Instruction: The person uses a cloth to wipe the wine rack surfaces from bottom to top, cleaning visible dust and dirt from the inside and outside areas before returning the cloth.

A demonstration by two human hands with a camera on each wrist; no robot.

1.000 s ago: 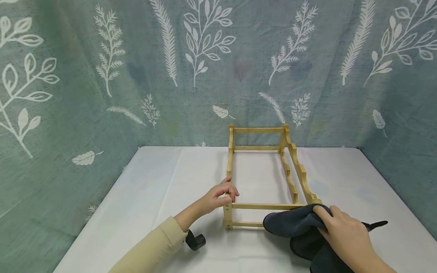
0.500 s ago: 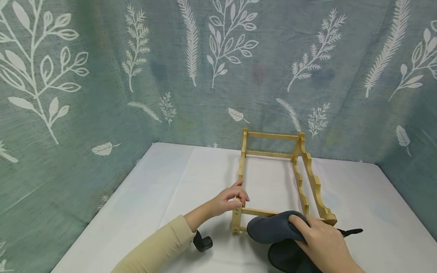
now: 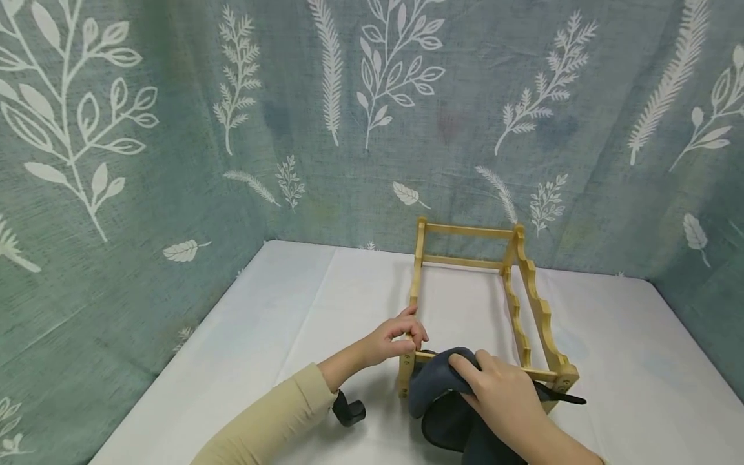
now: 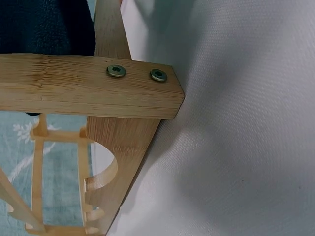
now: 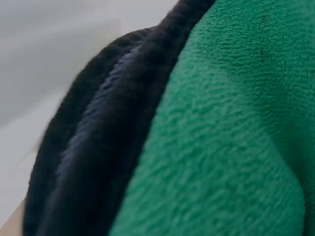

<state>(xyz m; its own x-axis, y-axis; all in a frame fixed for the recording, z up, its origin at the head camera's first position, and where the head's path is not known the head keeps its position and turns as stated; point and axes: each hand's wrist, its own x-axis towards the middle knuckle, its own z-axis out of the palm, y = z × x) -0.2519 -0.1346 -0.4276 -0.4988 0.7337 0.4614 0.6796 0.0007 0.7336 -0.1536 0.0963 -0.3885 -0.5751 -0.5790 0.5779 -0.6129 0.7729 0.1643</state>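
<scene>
A light wooden rack (image 3: pixel 544 316) with scalloped side rails stands on the white table. My left hand (image 3: pixel 395 339) grips its left rail near the front corner, fingers curled over the wood. In my right hand (image 3: pixel 506 394) is a bunched dark grey cloth (image 3: pixel 433 387) with black edging, pinched over the front crossbar toward its left end. The left wrist view shows the cloth (image 4: pixel 44 29) dark beside the rack's bolted end bar (image 4: pixel 74 86). Close up in the right wrist view, the cloth (image 5: pixel 221 132) looks green and fuzzy. The cloth hides much of the front crossbars.
A black strap end (image 3: pixel 566 395) sticks out to the right of my right hand. The black wrist camera mount (image 3: pixel 349 411) hangs under my left wrist. The white table (image 3: pixel 325 290) runs back to a green leaf-patterned fabric wall (image 3: pixel 325 200).
My right hand has slid the cloth leftward along the front crossbar, from its right end to near the left one. The left hand keeps its grip while the head view has shifted.
</scene>
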